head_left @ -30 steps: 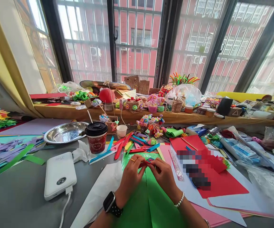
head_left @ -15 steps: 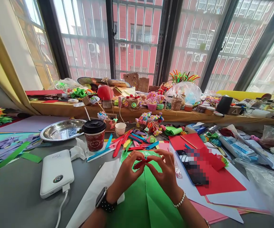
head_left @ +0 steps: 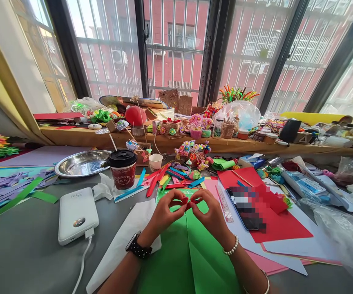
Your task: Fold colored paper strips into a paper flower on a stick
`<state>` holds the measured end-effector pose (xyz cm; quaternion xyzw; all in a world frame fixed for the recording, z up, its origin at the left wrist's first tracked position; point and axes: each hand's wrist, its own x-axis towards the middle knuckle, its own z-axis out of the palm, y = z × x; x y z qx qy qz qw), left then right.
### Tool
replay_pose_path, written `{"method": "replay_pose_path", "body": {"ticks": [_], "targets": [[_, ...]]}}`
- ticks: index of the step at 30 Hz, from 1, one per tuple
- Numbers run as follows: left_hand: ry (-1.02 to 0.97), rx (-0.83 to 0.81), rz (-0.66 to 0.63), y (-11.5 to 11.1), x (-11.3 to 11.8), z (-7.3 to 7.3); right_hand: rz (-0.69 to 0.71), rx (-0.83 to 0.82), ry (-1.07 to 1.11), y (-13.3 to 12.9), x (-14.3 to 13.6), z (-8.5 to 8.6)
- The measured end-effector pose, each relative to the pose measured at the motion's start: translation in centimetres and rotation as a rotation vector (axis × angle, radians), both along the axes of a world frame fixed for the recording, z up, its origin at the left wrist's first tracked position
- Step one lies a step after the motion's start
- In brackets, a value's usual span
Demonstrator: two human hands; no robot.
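Both of my hands meet above a green sheet of paper [head_left: 176,261] in the middle of the desk. Between thumb and fingers, my left hand [head_left: 167,210] pinches one side of a small red paper piece [head_left: 188,204]. My right hand [head_left: 208,210] pinches the other side, its fingertips almost touching those of the left. Much of the red piece is hidden by the fingers, so its exact shape cannot be made out. A white sheet [head_left: 127,241] lies under the left forearm. Coloured paper strips [head_left: 176,175] are heaped just beyond the hands.
On the left are a white power bank [head_left: 78,216] with a cable, a lidded cup [head_left: 123,175] and a metal plate [head_left: 60,169]. To the right, a phone [head_left: 245,210] rests on red paper [head_left: 287,224] beside a ruler [head_left: 224,204]. Crafts crowd the windowsill [head_left: 109,141].
The right-hand fingers have closed in toward the left hand, and both now pinch the red paper. A small green-blue bit at the fingertips no longer shows. The view has shifted slightly.
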<state>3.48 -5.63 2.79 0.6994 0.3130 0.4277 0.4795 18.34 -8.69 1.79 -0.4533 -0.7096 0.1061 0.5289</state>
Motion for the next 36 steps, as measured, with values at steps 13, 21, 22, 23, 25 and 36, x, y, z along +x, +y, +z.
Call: {"method": "replay_pose_path", "body": {"ticks": [13,21,22,23,25,36], "targets": [[-0.001,-0.142,-0.084,0.3,-0.2,-0.4,0.024,-0.023,0.041,0.0,-0.2,0.0],[-0.017,-0.094,-0.100,0.6,-0.2,-1.0,0.056,-0.065,0.077,0.2,-0.2,-0.4],[-0.018,-0.091,-0.101,0.7,-0.2,-1.0,0.057,-0.063,0.079,0.2,-0.2,-0.4],[-0.014,-0.093,-0.103,0.7,-0.2,-1.1,0.058,-0.061,0.080,0.2,-0.2,-0.5],[-0.010,-0.102,-0.105,0.8,-0.2,-1.1,0.059,-0.053,0.080,0.2,-0.1,-0.5],[0.048,-0.138,-0.169,0.9,-0.3,-1.3,0.118,-0.142,0.023,0.4,0.2,-0.5]]}}
